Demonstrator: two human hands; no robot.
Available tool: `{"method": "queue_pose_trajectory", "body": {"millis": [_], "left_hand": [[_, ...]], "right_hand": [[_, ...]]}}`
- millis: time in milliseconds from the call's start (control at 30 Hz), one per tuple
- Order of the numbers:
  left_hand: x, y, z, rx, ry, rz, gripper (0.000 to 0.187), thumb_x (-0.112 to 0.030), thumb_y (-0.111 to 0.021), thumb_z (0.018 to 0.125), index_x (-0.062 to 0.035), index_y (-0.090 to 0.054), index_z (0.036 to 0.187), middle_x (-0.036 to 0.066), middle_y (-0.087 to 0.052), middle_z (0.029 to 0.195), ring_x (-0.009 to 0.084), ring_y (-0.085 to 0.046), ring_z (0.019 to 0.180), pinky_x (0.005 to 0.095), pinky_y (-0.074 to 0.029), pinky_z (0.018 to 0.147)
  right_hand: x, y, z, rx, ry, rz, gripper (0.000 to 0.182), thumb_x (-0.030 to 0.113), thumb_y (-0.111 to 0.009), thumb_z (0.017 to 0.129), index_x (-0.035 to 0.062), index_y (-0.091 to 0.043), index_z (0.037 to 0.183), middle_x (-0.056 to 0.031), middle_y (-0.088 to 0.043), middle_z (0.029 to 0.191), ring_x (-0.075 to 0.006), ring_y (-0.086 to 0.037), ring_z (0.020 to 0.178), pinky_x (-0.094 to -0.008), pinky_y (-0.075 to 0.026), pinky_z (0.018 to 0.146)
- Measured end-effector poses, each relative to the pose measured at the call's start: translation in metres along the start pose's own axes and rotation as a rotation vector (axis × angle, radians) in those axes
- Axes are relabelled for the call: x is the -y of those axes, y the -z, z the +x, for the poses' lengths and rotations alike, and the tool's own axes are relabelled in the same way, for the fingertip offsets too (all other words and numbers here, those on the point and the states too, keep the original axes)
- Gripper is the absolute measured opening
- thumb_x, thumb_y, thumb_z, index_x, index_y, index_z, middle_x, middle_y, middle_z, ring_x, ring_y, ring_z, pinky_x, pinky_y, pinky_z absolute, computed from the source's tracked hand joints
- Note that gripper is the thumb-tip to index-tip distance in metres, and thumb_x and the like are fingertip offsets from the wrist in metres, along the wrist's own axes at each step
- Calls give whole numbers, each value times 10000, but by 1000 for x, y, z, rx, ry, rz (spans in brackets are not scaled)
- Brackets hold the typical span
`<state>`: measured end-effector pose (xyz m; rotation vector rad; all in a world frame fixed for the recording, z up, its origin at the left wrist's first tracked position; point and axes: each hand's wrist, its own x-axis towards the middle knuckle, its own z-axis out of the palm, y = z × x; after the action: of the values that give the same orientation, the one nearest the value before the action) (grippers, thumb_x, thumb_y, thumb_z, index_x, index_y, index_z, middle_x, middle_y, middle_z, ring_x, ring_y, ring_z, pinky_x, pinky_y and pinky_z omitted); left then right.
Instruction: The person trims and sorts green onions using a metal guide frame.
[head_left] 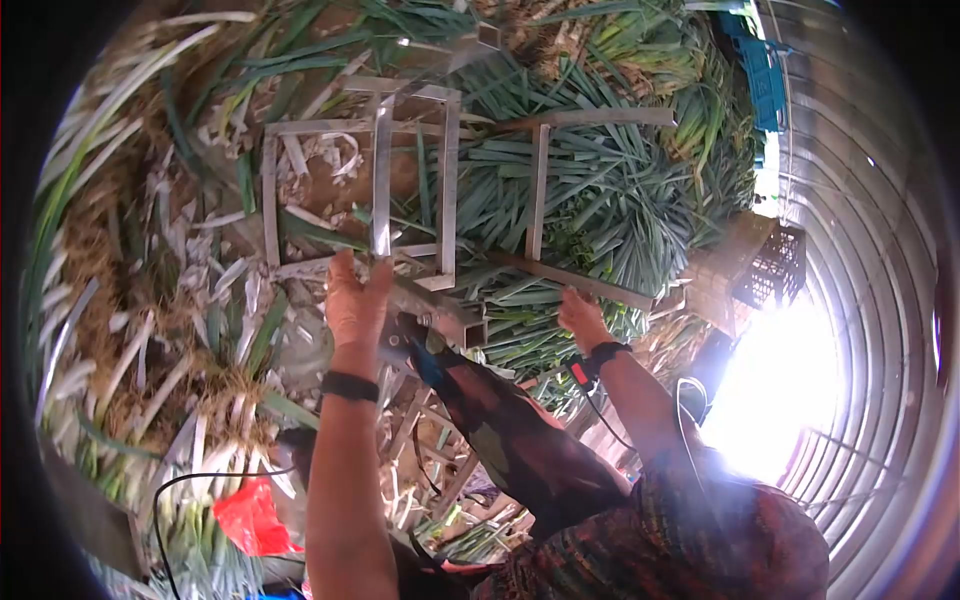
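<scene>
A frame of square metal tubing (450,190) lies across the middle of the view, ahead of the person, amid heaps of leeks (610,190). The left hand (355,300) is at the frame's near side, thumb and fingers parted and pointing away from the body, just by the lower end of an upright bar; whether it touches the metal I cannot tell. The right hand (583,315), its fingers partly curled, is at the near rail on the right side of the frame, and whether it grips that rail I cannot tell either. Each wrist wears a black band. Long green leaves are piled beyond and beneath the right part of the frame, while pale stems and tangled brown roots spread over the left. A red plastic bag (252,515) lies at lower left, near the left forearm. At the right edge are a blue crate (765,85), a dark slatted crate (778,265) and, below these, a glaring bright opening in the ribbed, curved wall (880,300)
</scene>
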<state>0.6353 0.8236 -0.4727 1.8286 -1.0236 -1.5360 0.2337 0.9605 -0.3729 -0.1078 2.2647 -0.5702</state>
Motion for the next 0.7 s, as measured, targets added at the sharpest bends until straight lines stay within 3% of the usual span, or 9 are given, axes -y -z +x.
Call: {"method": "queue_pose_trajectory", "body": {"millis": [100, 167, 267, 367, 500, 600, 700], "left_hand": [[14, -30, 44, 80, 32, 94, 492, -346, -753, 820, -14, -568, 1133, 75, -631, 918, 203, -593, 726, 327, -501, 702], [40, -55, 78, 238, 52, -180, 534, -368, -769, 763, -17, -582, 1119, 114, -688, 834, 263, -673, 808, 358, -500, 760], [19, -47, 91, 439, 288, -371, 413, -342, -749, 772, -14, -615, 985, 74, -670, 759, 179, -632, 707, 320, -491, 682], [17, -37, 88, 301, 112, -421, 328, -294, -735, 779, -7, -629, 896, 35, -651, 731, 111, -575, 661, 292, -465, 634], [24, -5, 90, 249, 147, -644, 248, -190, -721, 837, -13, -615, 973, 8, -621, 735, 100, -553, 660, 272, -454, 626], [32, 21, 84, 192, 129, -641, 255, -189, -711, 862, -9, -602, 1008, 5, -610, 746, 99, -553, 673, 256, -456, 635], [40, 53, 78, 116, 122, -695, 249, -195, -708, 866, -15, -599, 998, 7, -613, 758, 90, -552, 679, 264, -464, 637]], "right_hand": [[23, -20, -13, 11, 255, 237, 672, 353, -714, 893, 145, -400, 1450, -40, -523, 1249, -185, -548, 1065, -392, -492, 907], [24, -16, 4, 67, 245, 259, 572, 309, -697, 911, 153, -457, 1406, -35, -529, 1258, -198, -538, 1116, -400, -472, 950], [19, -19, 17, 82, 231, 347, 504, 269, -668, 920, 151, -493, 1377, -28, -568, 1260, -199, -583, 1110, -364, -499, 945], [28, -28, 10, 112, 305, 276, 439, 272, -656, 931, 141, -525, 1329, -38, -577, 1255, -190, -578, 1115, -358, -495, 963], [49, -61, -5, 169, 343, 250, 330, 252, -656, 945, 124, -566, 1235, -32, -559, 1238, -173, -535, 1162, -379, -473, 988], [79, -86, -20, 194, 403, 196, 317, 273, -622, 961, 141, -543, 1238, -50, -576, 1256, -177, -562, 1146, -340, -502, 952], [103, -112, -35, 219, 440, 24, 266, 248, -589, 984, 144, -545, 1225, -29, -551, 1292, -141, -532, 1173, -367, -503, 931]]}}
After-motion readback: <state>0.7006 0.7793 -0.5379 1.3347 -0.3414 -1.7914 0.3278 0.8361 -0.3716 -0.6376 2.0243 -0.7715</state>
